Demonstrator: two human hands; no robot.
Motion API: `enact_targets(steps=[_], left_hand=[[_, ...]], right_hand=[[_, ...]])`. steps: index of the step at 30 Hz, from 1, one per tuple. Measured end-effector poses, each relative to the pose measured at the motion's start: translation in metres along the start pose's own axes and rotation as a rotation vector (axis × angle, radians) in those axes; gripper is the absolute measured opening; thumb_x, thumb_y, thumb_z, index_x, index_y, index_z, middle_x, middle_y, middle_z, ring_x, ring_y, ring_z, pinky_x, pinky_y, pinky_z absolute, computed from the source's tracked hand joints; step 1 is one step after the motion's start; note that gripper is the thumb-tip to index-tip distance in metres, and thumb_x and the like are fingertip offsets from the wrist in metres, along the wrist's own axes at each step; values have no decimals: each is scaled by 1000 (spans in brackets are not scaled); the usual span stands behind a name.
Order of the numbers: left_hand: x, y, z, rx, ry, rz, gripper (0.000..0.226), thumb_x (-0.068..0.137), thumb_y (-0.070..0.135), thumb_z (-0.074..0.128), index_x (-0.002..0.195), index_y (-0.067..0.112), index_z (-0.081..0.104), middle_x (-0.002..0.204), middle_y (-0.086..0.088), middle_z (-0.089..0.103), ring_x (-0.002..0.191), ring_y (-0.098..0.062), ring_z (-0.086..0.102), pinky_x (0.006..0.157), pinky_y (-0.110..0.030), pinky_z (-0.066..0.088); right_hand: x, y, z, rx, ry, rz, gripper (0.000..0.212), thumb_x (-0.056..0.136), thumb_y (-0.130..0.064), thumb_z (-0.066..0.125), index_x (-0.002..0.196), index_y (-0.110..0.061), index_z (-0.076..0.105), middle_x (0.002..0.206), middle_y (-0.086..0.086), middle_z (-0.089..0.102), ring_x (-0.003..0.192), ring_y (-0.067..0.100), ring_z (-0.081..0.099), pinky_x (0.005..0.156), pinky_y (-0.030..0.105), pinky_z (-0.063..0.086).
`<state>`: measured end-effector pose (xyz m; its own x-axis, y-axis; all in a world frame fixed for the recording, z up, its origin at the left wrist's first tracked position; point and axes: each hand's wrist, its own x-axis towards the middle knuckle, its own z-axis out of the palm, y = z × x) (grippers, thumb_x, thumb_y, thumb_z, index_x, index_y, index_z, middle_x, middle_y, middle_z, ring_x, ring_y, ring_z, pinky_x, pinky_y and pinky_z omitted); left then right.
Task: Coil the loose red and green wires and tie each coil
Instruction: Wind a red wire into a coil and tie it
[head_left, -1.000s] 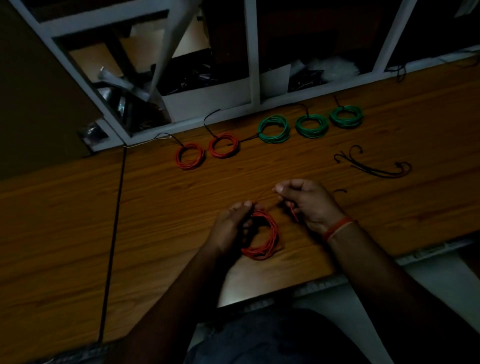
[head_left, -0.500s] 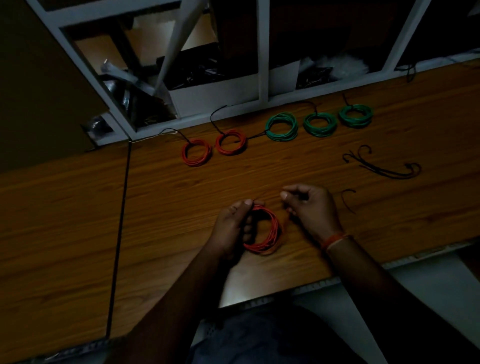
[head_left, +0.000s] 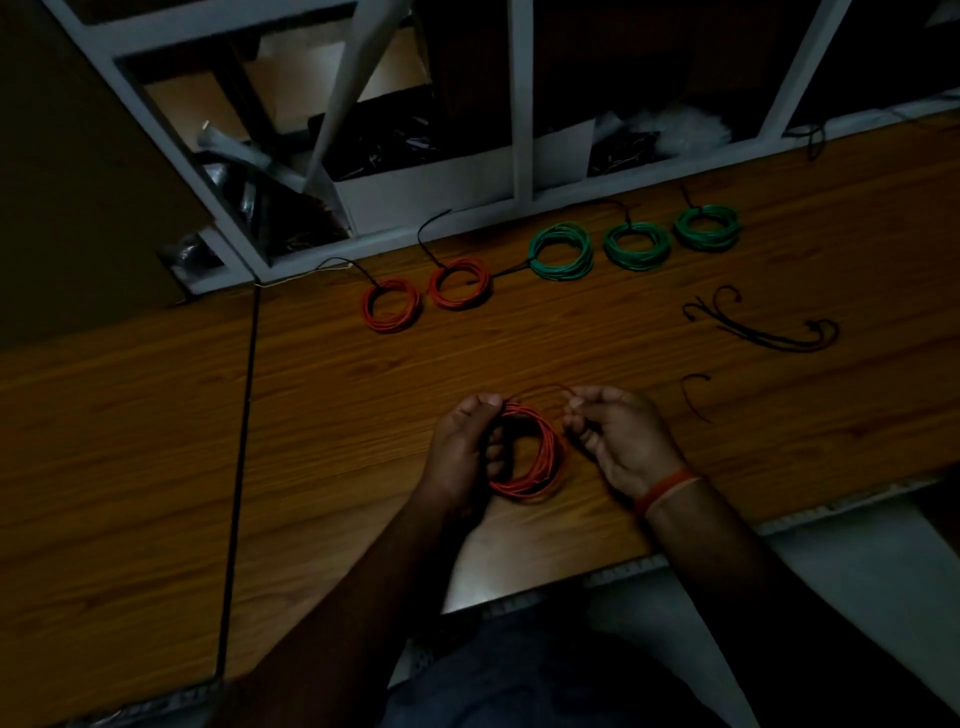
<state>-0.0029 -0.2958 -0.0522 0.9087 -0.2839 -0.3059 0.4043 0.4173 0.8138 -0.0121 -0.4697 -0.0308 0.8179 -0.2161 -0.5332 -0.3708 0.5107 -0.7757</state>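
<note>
My left hand (head_left: 464, 447) grips a red wire coil (head_left: 540, 462) at its left side, just above the wooden table (head_left: 337, 415). A thin loose end of that red wire arcs from the coil's top to my right hand (head_left: 618, 436), which pinches it between thumb and fingertips. Along the back of the table lie two tied red coils (head_left: 390, 304) (head_left: 459, 283) and three tied green coils (head_left: 561, 251) (head_left: 636, 245) (head_left: 707, 227), each with a black tie.
Loose black tie strings (head_left: 763, 327) lie to the right, and a short one (head_left: 693, 395) lies close to my right hand. A white shelf frame (head_left: 519, 104) with cluttered bins stands behind the coils. The table's front edge runs under my forearms.
My right hand has moved up and left, close to the coil's top, drawing the red wire end with it. The left hand keeps its grip on the coil.
</note>
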Motion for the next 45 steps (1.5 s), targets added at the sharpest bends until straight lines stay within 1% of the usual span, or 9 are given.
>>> enact_targets(steps=[8,12,22,25,28,33,36,39,45], left_hand=[[-1,-3,1,-204,132,78,33,105,18,49,79,25,68,57,6,31,42,-3,24,35,-16,19],[-3,-4,4,-158,205,118,20,105,20,51,90,21,62,60,3,36,45,-5,28,41,-21,16],[-5,-6,10,-152,154,97,12,106,20,49,97,16,57,59,4,35,42,-4,29,36,-17,23],[-5,-9,14,-255,103,72,16,105,19,49,92,17,58,59,4,34,42,-3,29,37,-16,19],[-4,-8,24,-302,65,55,15,101,19,51,88,17,58,57,5,33,40,-3,30,34,-15,21],[4,-19,41,37,223,134,12,105,26,53,99,18,56,64,1,47,51,-11,41,46,-22,34],[6,-31,50,189,280,201,19,100,38,60,95,20,65,84,-14,70,77,-37,67,69,-46,56],[8,-37,57,359,277,266,25,92,49,63,93,24,67,96,-21,72,91,-47,68,77,-63,56],[6,-48,77,445,243,298,16,102,28,61,98,13,64,75,-4,69,67,-21,65,62,-35,48]], right_hand=[[-20,22,8,-186,-17,-81,20,92,10,57,84,-5,68,75,8,66,63,14,59,58,23,52],[-27,33,9,-281,-53,-180,27,93,3,57,81,-12,77,75,8,69,70,21,59,66,34,48],[-32,37,-3,-467,-177,-345,43,102,-55,47,109,-23,75,104,10,76,102,25,71,94,59,54],[-30,36,-8,-568,-155,-415,60,93,-69,47,134,-29,64,130,-2,69,122,14,63,106,49,49],[-24,28,-15,-327,-237,-259,64,96,-57,55,151,-25,46,139,4,63,125,16,61,106,41,50],[-27,23,-23,-255,-218,-381,28,106,-17,49,127,-26,65,112,2,76,102,14,71,86,30,55],[-28,25,-28,-229,-167,-364,25,106,-23,52,120,-20,72,108,5,78,101,22,73,86,37,57],[-26,27,-37,-348,-74,-395,24,103,-24,59,121,-23,73,97,-1,79,91,16,74,80,37,60],[-22,17,-53,-563,164,-431,24,102,-17,58,118,-15,75,94,1,78,88,18,73,85,43,61]])
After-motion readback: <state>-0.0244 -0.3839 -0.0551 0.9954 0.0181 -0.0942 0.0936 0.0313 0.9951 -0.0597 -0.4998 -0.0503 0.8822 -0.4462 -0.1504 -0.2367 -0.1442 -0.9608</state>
